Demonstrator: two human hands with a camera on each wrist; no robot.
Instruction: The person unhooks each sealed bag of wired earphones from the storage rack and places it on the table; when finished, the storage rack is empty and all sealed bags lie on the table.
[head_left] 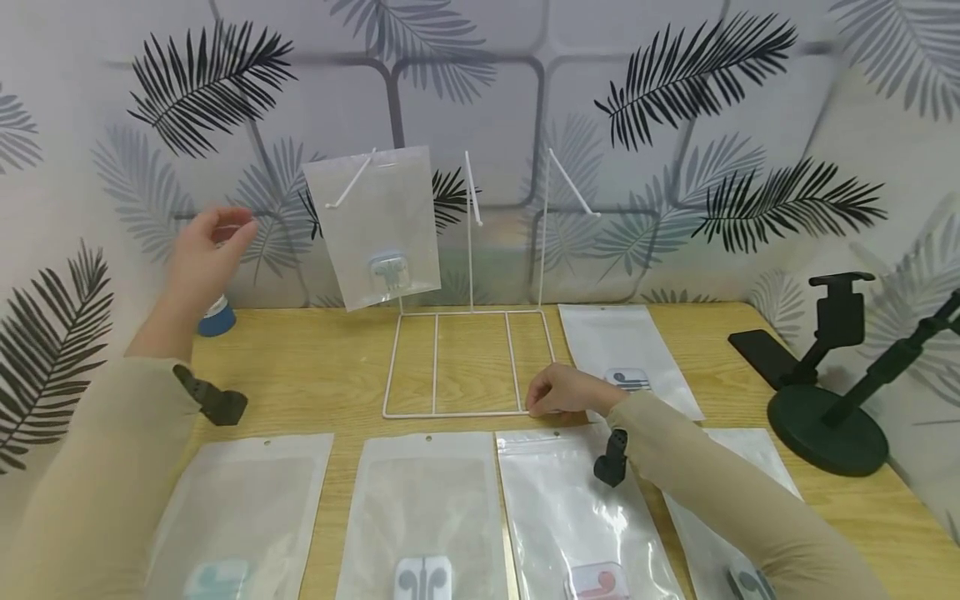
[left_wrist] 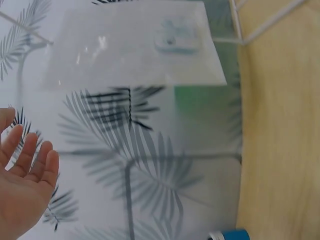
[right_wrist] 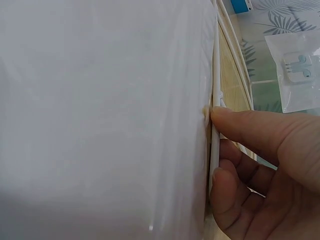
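A white wire display rack point(head_left: 453, 415) stands on the wooden table, with three hooks sloping out at its top. From its left hook hangs a clear plastic bag point(head_left: 375, 221), tilted, with boxed earphones point(head_left: 389, 271) at its bottom. My left hand point(head_left: 202, 258) is raised to the left of that bag, apart from it; in the left wrist view its fingers point(left_wrist: 34, 162) are loosely bent around nothing. My right hand point(head_left: 566, 390) pinches the front bar of the rack's base near its right corner. The right wrist view shows the thumb and fingertips against the white rod point(right_wrist: 215, 150).
Several bags with boxed earphones lie along the front, among them a left bag point(head_left: 247, 492), a middle bag point(head_left: 427, 500) and a shiny bag point(head_left: 555, 500). Another bag point(head_left: 611, 333) lies right of the rack. A black phone stand point(head_left: 825, 429) and a blue-based bottle point(head_left: 217, 319) flank them.
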